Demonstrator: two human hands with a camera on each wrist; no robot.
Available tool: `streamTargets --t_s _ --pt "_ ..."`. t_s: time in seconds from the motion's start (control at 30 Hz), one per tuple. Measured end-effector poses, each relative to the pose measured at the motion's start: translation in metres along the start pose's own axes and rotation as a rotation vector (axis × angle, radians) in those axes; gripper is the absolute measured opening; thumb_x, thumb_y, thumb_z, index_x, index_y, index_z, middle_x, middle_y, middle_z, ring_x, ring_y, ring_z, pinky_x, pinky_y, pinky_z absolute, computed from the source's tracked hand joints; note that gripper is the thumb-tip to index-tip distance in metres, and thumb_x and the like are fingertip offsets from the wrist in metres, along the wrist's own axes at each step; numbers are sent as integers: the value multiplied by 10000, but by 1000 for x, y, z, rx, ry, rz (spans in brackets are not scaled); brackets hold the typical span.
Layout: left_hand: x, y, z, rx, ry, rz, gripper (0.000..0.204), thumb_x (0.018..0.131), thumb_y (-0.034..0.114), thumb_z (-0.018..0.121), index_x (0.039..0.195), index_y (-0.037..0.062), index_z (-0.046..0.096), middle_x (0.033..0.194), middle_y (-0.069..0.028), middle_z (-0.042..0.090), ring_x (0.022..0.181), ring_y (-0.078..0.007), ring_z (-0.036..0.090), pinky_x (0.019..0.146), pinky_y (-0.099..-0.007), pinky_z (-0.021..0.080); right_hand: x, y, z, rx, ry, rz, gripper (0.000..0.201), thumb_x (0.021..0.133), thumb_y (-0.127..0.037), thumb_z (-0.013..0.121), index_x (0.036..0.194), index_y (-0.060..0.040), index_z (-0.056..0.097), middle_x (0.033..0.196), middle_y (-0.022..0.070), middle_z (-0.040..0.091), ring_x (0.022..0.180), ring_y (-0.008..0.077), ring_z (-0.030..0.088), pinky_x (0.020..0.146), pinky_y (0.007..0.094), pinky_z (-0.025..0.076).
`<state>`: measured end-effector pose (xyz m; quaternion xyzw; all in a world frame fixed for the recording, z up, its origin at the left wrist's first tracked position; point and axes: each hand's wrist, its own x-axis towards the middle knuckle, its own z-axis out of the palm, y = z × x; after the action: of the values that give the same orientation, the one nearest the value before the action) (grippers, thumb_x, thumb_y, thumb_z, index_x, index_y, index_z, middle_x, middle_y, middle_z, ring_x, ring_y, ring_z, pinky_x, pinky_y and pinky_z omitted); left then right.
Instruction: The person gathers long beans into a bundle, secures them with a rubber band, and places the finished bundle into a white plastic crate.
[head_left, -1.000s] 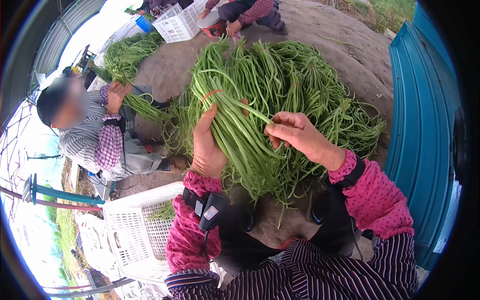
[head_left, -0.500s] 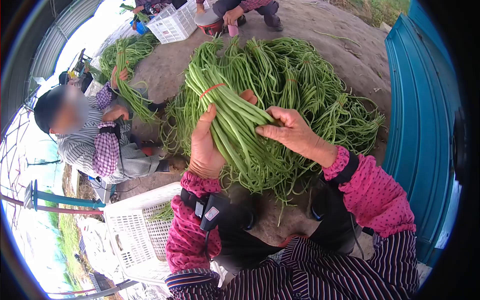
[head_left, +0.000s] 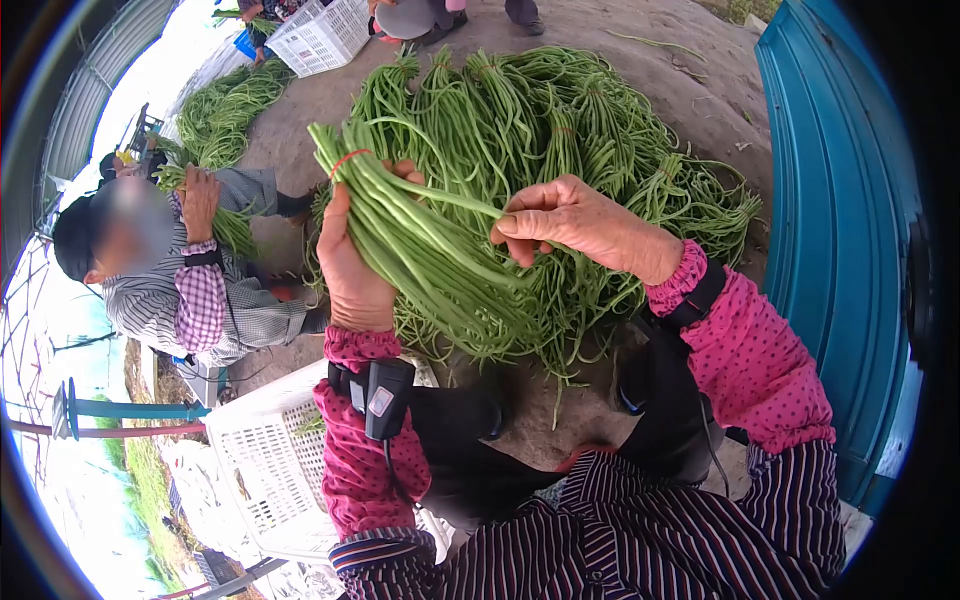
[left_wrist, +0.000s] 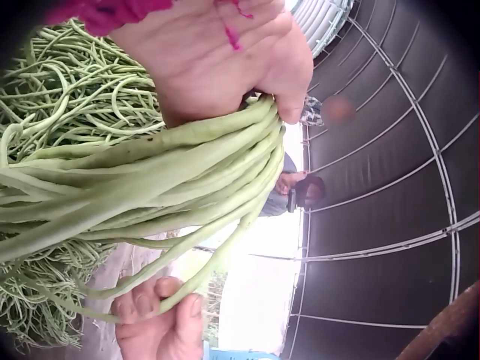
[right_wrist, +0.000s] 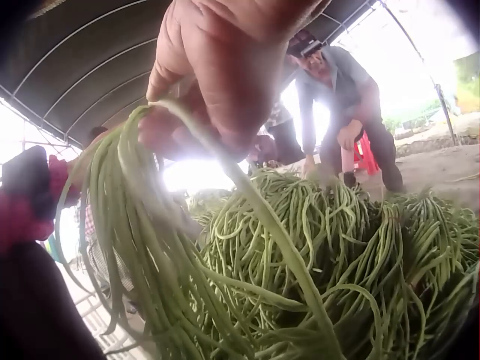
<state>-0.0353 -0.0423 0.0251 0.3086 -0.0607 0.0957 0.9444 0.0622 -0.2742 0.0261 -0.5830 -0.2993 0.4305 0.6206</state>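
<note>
My left hand (head_left: 352, 262) grips a thick bundle of long green beans (head_left: 430, 262) near its top, where a red rubber band (head_left: 346, 159) circles the stems. The bundle's loose ends hang down to the right. My right hand (head_left: 565, 220) pinches a single long bean (head_left: 455, 203) pulled sideways from the bundle. In the left wrist view my left hand (left_wrist: 217, 56) wraps the bundle (left_wrist: 135, 184), with the right hand (left_wrist: 161, 322) below. The right wrist view shows my right hand (right_wrist: 225, 67) pinching a bean (right_wrist: 277, 240) close up.
A large heap of long beans (head_left: 590, 140) covers the dirt ground ahead. A white plastic crate (head_left: 265, 455) stands at my lower left. A seated person (head_left: 190, 270) at left handles another bundle. A teal metal wall (head_left: 840, 220) stands at right. Another white crate (head_left: 315, 35) sits far back.
My left hand has moved the bundle left and tilted its banded end further left. My right hand has drawn one bean out sideways from the bundle.
</note>
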Motion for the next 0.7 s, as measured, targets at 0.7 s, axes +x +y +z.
streamTargets --t_s 0.7 --pt "-11 18 -34 -87 97 150 374 974 285 454 1215 2 504 1285 -263 486 1238 -371 456 1036 -462 408 -18 1 -25 -161 194 -49 320 935 -283 587 825 11 646 559 -9 536 495 71 469 558 230 379"
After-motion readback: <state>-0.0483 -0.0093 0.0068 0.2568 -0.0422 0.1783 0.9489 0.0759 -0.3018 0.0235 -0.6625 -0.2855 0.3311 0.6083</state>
